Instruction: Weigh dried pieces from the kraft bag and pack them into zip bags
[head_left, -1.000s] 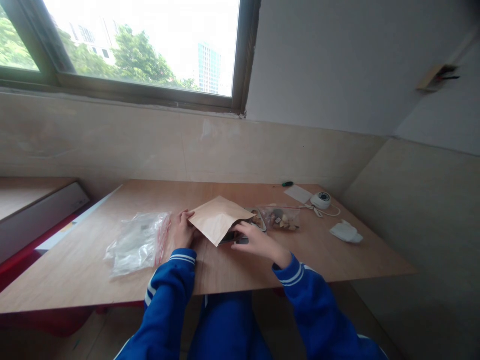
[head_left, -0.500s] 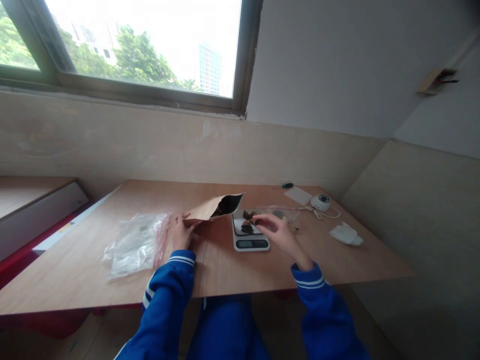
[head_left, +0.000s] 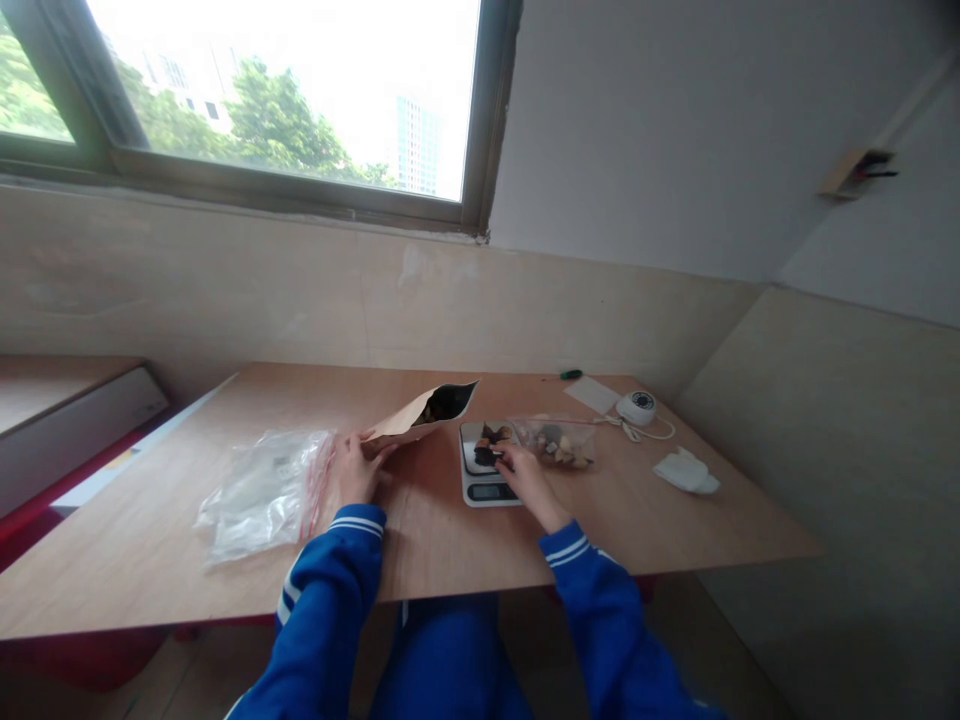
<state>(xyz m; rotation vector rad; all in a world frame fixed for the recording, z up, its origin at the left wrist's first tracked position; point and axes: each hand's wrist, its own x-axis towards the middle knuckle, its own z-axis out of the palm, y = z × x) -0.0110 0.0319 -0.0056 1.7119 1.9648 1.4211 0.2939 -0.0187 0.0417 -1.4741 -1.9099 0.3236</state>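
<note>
My left hand [head_left: 357,472] grips the bottom end of a brown paper pouch [head_left: 402,418]. The pouch lies tilted with its dark-lined mouth open toward the right, and some pieces show dimly inside. Right of it stands a white kitchen scale [head_left: 470,488] with a small display at the front. Dark brown dried pieces [head_left: 491,434], their kind unclear, lie heaped on its plate. My right hand [head_left: 529,482] reaches over the scale's right side, its fingertips pinched on one dark piece at the heap.
Clear zip bags [head_left: 262,500] lie flat at the left. Behind my right hand rests a zip bag of pale and dark chunks [head_left: 561,446]. Farther right are a white dome camera [head_left: 637,407] with its cable, a white cloth [head_left: 686,472], paper [head_left: 594,394] and a green-handled screwdriver [head_left: 571,375].
My right hand has moved left and down onto the dried pieces on the scale. More of the filled zip bag shows behind it. My left hand keeps hold of the pouch.
</note>
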